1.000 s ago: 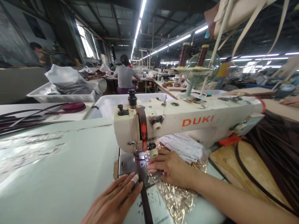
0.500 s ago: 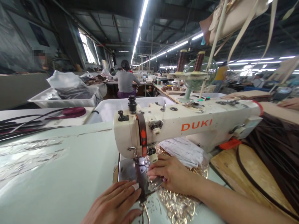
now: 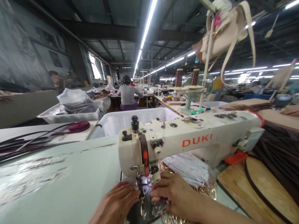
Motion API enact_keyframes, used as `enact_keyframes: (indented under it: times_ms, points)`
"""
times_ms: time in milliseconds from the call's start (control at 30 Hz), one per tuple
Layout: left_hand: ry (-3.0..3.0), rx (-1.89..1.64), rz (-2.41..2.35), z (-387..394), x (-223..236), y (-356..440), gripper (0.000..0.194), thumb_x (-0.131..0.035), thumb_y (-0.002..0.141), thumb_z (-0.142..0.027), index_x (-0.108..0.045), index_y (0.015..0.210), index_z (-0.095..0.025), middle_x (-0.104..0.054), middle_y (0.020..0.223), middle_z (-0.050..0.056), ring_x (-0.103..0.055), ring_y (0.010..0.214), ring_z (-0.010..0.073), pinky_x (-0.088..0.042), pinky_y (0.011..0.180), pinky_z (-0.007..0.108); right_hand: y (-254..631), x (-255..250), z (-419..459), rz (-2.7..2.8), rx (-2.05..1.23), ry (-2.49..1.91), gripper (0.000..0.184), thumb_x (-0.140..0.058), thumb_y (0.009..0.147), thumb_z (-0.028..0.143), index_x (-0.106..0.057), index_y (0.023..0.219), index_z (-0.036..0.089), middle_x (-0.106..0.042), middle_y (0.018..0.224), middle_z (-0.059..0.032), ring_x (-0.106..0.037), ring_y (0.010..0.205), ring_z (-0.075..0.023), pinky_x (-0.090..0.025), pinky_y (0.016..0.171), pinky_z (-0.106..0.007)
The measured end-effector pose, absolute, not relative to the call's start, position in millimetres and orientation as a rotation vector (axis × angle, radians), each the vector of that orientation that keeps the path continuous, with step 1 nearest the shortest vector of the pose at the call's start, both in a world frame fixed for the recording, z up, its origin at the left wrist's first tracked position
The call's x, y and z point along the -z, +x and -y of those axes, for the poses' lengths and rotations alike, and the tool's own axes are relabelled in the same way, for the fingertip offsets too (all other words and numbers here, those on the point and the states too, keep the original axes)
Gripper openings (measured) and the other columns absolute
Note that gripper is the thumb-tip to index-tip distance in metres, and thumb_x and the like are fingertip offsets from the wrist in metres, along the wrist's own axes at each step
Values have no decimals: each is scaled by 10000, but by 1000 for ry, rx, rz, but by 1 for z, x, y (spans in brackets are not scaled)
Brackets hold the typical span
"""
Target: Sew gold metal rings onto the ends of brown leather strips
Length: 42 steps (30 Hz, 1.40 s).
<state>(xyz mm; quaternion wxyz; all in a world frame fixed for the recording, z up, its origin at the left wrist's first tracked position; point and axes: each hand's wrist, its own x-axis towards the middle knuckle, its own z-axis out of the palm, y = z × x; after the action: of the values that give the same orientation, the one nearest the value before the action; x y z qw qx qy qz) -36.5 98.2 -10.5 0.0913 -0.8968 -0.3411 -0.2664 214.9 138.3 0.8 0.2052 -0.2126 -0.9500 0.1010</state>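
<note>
Behind the sewing machine (image 3: 173, 140), a white tub (image 3: 112, 119) is standing, its inside mostly hidden from us; a left-hand tub (image 3: 70, 117) is holding a plastic-wrapped bundle (image 3: 74, 100). A clear bag (image 3: 213, 186) of gold metal pieces is lying partly behind our right hand (image 3: 171, 194), whose fingers are curling near the needle area. Our left hand (image 3: 122, 199) is resting, fingers together, beside a dark strap (image 3: 140, 186) with a gold clasp (image 3: 142, 203), under the machine's head. We are not seeing whether either is gripping.

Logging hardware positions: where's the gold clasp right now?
In the head view, low and just left of centre, the clasp is between the left hand and right hand, nearer the left.
</note>
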Motion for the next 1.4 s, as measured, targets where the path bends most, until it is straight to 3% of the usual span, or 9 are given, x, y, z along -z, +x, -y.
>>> enact_keyframes:
  times_ms: [133, 367, 567, 667, 767, 967, 1067, 1233, 1400]
  points:
    - [-2697, 823, 1089, -109, 18, -46, 196, -487, 958, -267, -618, 1095, -219, -709, 1061, 43, -661, 1005, 134, -503, 933, 192, 214, 4, -140, 2661, -254, -584, 74, -585, 857, 214, -654, 885, 216, -701, 925, 20, -554, 827, -156, -399, 736, -278]
    - [-2735, 1045, 1254, -114, 16, -45, 177, -542, 932, -330, -688, 1017, -274, -733, 964, -11, -688, 873, 132, -546, 783, 165, 212, 2, -140, 2646, -258, -610, 193, -498, 937, 311, -649, 883, 204, -693, 910, -12, -563, 874, -171, -414, 767, -285]
    - [-2708, 666, 1725, -125, 8, -58, 333, -655, 823, -441, -683, 1094, -250, -735, 913, 22, -702, 780, 213, -582, 693, 279, 211, 1, -139, 2642, -237, -608, 131, -539, 909, 282, -650, 884, 217, -690, 891, 8, -553, 833, -156, -406, 727, -277]
    - [-2921, 458, 1477, -129, -9, -60, 352, -579, 881, -367, -601, 1207, -237, -708, 1072, 48, -679, 946, 224, -562, 778, 277, 211, 2, -140, 2638, -226, -599, 160, -541, 917, 320, -659, 884, 217, -692, 880, 3, -556, 829, -158, -410, 723, -274]
    - [-2998, 343, 1307, -130, -23, -52, 244, -499, 915, -241, -618, 1127, -221, -699, 1090, 52, -665, 996, 219, -537, 858, 289, 212, 4, -141, 2661, -215, -580, 192, -548, 922, 358, -676, 914, 215, -696, 896, -20, -574, 862, -165, -425, 755, -273]
    - [-2854, 434, 1329, -105, -6, -53, 325, -393, 901, -128, -623, 1128, -165, -667, 1178, 130, -617, 1116, 284, -467, 994, 466, 216, -11, -133, 2708, -59, -658, 488, -574, 801, 648, -689, 865, 178, -681, 838, -61, -615, 811, -191, -444, 682, -273]
    - [-2748, 551, 1479, -72, 4, -67, 382, -338, 874, -110, -620, 1132, -110, -659, 1168, 200, -630, 1092, 325, -460, 965, 548, 217, -32, -112, 2633, -61, -848, 577, -510, 774, 718, -687, 915, 187, -675, 833, -57, -627, 814, -217, -440, 665, -292]
    - [-2689, 857, 1944, -6, -16, -58, 359, -314, 994, -315, -637, 1084, -185, -740, 922, 61, -709, 831, 216, -569, 754, 288, 207, -49, -64, 2436, -375, -952, 353, -374, 988, 477, -578, 1190, 270, -628, 1029, -37, -608, 921, -201, -437, 772, -319]
    - [-2408, 2150, 2675, 33, -30, -31, 409, -513, 909, -510, -674, 1062, -166, -730, 959, 64, -669, 877, 200, -523, 821, 284, 180, -35, -35, 2223, -662, -849, 195, -476, 966, 377, -536, 1061, 217, -592, 949, -14, -564, 831, -160, -413, 727, -284]
